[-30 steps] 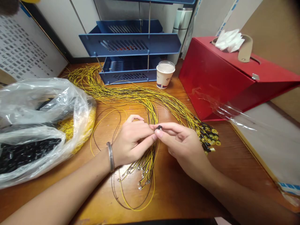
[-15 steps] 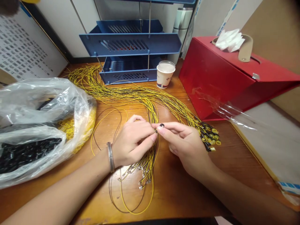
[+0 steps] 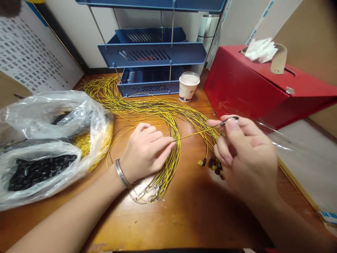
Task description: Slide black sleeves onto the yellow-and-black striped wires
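My left hand, with a metal bracelet on its wrist, is closed in a pinch on a thin yellow-and-dark wire. The wire runs taut up to my right hand, whose thumb and forefinger grip its end with a small black cap. Under and beside my left hand lies a bundle of yellow and brown wires, bare metal terminals at its near end. Another branch of the bundle passes behind my right hand, ending in black and yellow connectors, partly hidden by that hand.
Clear plastic bags on the left hold black caps and yellow rings. Behind the wires stand a blue tray rack and a paper cup. A red box with tissues is at the right.
My right hand has moved right and up, away from my left hand, drawing the wire straight between them. The loose wire loop at the near side has shrunk. The view has shifted slightly.
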Motion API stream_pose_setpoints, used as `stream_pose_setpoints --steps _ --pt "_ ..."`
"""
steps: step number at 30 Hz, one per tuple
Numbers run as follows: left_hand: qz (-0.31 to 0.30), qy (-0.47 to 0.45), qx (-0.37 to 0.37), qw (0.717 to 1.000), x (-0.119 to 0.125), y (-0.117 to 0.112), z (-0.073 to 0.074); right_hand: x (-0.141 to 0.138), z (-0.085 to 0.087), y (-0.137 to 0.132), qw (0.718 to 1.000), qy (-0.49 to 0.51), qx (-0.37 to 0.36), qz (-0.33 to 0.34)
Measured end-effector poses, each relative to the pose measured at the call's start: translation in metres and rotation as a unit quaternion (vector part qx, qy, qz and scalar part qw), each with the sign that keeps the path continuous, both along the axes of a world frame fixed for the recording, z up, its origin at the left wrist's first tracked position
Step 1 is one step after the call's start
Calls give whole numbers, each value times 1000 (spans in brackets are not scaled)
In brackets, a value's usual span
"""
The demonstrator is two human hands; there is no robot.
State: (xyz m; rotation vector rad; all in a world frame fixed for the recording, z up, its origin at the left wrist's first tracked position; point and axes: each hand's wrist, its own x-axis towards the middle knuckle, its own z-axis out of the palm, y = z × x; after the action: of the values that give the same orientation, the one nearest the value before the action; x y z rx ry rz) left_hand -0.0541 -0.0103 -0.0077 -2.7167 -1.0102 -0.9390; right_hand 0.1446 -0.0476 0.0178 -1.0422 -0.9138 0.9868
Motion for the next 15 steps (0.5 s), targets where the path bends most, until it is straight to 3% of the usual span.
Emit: stream_pose_setpoints --steps 3,6,8,11,14,15 --pt "-7 -35 -23 999 -2 -1 7 3 10 -3 996 -21 55 -62" --pt "-42 -73 -159 984 2 -11 19 9 18 -1 991 -14 92 -99" --pt "-87 -84 -299 946 9 -25 28 14 23 1 986 2 119 -115" --pt "-165 -74 -474 862 23 -50 42 20 26 5 986 20 120 -111" --pt "-212 -57 -540 813 30 -71 52 22 28 5 991 5 91 -98" --pt "-221 -43 -539 812 28 -76 54 22 29 5 991 -4 89 -101"
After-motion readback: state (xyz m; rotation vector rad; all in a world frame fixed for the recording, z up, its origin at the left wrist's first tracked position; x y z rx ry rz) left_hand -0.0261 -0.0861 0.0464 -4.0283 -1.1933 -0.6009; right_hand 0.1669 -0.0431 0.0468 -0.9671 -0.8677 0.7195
